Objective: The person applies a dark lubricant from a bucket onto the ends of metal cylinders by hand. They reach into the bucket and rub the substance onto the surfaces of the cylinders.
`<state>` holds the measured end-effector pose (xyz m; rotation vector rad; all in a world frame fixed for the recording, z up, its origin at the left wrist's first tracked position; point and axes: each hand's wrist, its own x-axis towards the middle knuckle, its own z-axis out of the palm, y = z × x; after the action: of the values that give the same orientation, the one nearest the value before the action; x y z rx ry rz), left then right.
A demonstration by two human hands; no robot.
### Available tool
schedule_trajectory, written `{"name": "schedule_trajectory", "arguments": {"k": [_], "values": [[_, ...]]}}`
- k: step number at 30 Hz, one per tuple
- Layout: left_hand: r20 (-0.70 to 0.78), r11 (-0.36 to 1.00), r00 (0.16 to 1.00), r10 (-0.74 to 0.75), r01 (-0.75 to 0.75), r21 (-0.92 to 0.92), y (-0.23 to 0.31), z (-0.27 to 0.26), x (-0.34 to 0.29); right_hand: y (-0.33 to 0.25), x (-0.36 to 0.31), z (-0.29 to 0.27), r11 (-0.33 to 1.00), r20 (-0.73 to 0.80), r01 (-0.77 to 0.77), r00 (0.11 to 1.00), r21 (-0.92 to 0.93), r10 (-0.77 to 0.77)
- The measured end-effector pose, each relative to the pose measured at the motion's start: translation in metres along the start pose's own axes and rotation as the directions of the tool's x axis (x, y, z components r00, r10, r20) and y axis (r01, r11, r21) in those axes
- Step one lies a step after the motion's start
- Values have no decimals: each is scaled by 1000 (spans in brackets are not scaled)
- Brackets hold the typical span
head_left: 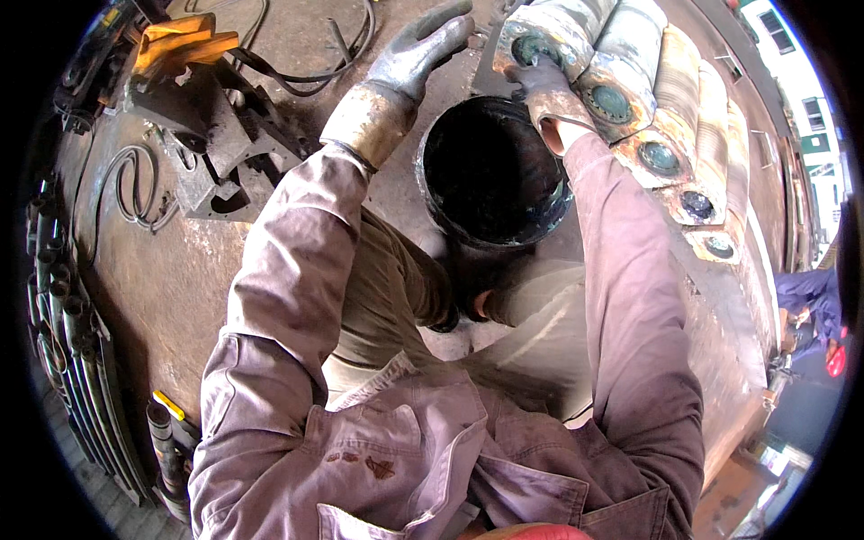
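Mauve work jacket (396,450) fills six o'clock, nearest the camera. At twelve, the left gloved hand (418,58) hangs with its grip released, holding nothing visible. At one o'clock, the right gloved hand (543,83) reaches past a black round vessel (540,202) to the dark mouth of the first cylinder (562,20); whether that grip grasps anything cannot be told. Work seems centred here, at the first of five in a row curving round to three o'clock. Whether the other four cylinders (634,45) are finished or waiting does not show.
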<state>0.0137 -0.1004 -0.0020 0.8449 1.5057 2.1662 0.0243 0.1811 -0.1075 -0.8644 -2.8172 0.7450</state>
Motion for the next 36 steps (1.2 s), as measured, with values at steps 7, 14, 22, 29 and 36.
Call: {"name": "schedule_trajectory", "arguments": {"k": [7,14,22,29,36], "values": [[5,1000,1000,-22,22,14,-1,-8,-2,-42,-33,-13,987,84,33,996,-159,-20],[-4,998,1000,-15,15,56,-6,1,1,-34,-12,3,1000,38,24,999,-18,-24],[27,999,1000,-6,6,-32,-10,-12,5,-25,-48,-24,982,184,96,981,-165,-65],[55,1000,998,19,-19,8,1,-5,0,7,-78,-53,996,240,31,971,-85,-10],[34,1000,999,-26,26,-4,-2,-4,0,28,-108,-63,950,369,120,929,-289,-5]]}}
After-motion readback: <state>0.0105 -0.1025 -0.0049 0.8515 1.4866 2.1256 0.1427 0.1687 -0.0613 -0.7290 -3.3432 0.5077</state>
